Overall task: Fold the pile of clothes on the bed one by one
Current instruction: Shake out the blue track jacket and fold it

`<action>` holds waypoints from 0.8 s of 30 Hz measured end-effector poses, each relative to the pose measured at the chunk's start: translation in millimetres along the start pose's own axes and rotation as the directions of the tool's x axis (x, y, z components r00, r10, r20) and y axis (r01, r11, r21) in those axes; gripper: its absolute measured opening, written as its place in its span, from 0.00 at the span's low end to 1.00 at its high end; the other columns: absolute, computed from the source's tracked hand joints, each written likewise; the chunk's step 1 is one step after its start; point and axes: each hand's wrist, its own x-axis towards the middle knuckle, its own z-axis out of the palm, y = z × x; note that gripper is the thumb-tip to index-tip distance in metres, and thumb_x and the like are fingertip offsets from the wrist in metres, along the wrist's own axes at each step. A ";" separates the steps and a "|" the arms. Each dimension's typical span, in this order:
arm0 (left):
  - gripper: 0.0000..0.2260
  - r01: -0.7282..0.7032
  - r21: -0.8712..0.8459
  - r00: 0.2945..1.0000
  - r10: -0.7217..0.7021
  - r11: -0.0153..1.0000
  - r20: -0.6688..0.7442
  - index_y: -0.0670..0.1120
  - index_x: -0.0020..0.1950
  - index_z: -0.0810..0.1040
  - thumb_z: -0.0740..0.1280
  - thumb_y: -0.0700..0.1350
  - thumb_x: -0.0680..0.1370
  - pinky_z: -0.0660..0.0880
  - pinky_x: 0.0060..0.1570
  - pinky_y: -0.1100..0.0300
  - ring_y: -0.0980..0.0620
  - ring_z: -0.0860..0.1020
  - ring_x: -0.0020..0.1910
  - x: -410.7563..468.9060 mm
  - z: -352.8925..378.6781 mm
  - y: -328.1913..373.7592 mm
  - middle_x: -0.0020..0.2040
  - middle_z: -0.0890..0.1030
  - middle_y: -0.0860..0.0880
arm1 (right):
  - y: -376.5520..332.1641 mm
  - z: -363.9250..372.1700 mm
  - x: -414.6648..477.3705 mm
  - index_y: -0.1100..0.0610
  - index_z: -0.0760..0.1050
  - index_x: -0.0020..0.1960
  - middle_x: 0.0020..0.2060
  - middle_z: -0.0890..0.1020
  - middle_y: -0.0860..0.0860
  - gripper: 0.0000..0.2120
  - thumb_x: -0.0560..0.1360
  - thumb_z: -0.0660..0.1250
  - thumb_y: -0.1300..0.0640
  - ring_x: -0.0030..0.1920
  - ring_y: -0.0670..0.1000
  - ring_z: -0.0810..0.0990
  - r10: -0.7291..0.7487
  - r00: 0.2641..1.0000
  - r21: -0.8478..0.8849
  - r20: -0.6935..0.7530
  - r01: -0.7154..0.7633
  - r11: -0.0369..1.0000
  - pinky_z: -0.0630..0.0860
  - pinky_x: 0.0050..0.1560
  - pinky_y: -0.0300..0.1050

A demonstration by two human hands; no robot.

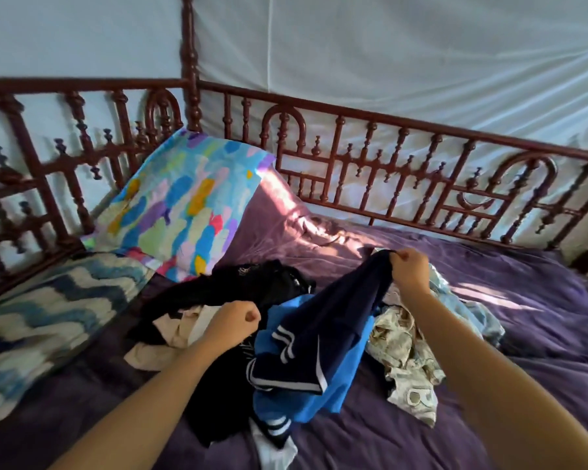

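Note:
A pile of clothes lies in the middle of the purple bed sheet [540,300]. My right hand [409,271] grips the top edge of a navy and blue garment with white stripes [319,344] and holds it lifted above the pile. My left hand [233,322] is curled into a fist above the pile's left side, with nothing visible in it. Under and around the garment lie black clothes [252,283], a beige piece [177,329], a cream printed piece [404,351] and a light blue piece [472,307].
A multicoloured pillow [180,205] leans against the dark red wooden bed railing [387,178] at the back. A blue and white zigzag pillow [48,320] lies at the left. White netting hangs behind the railing.

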 end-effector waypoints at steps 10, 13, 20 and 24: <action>0.06 0.027 0.051 0.971 -0.038 0.998 0.237 0.50 0.37 0.75 0.65 0.42 0.74 0.74 0.50 0.58 0.48 0.79 0.50 -18.5 82.4 6.2 0.47 0.83 0.46 | 178.8 -105.4 -28.5 0.72 0.76 0.51 0.45 0.79 0.67 0.11 0.74 0.60 0.66 0.48 0.65 0.77 0.456 0.845 -0.071 -0.279 -0.491 0.868 0.69 0.46 0.50; 0.06 0.039 0.056 0.950 -0.055 0.998 0.308 0.46 0.45 0.81 0.65 0.41 0.73 0.74 0.50 0.59 0.49 0.80 0.50 -30.2 104.7 6.7 0.47 0.83 0.47 | 220.3 -83.7 -64.6 0.69 0.75 0.54 0.48 0.79 0.65 0.12 0.74 0.62 0.65 0.50 0.64 0.78 0.515 0.846 -0.221 -0.138 -0.533 0.816 0.72 0.49 0.51; 0.06 0.113 0.104 0.903 -0.146 0.988 0.404 0.51 0.40 0.76 0.64 0.41 0.75 0.74 0.51 0.59 0.51 0.79 0.50 -53.1 132.4 -3.1 0.44 0.81 0.51 | 226.4 18.6 -133.2 0.56 0.74 0.45 0.52 0.77 0.58 0.04 0.75 0.60 0.61 0.55 0.59 0.76 0.348 0.859 -0.414 0.376 -0.180 0.892 0.61 0.41 0.42; 0.07 0.176 0.087 0.905 -0.196 0.981 0.377 0.46 0.49 0.81 0.65 0.40 0.74 0.74 0.50 0.61 0.53 0.80 0.49 -60.7 130.9 -12.7 0.38 0.77 0.57 | 201.3 70.5 -149.9 0.56 0.76 0.50 0.53 0.76 0.54 0.07 0.75 0.61 0.58 0.59 0.56 0.74 0.248 0.817 -0.390 0.521 -0.031 0.920 0.60 0.43 0.41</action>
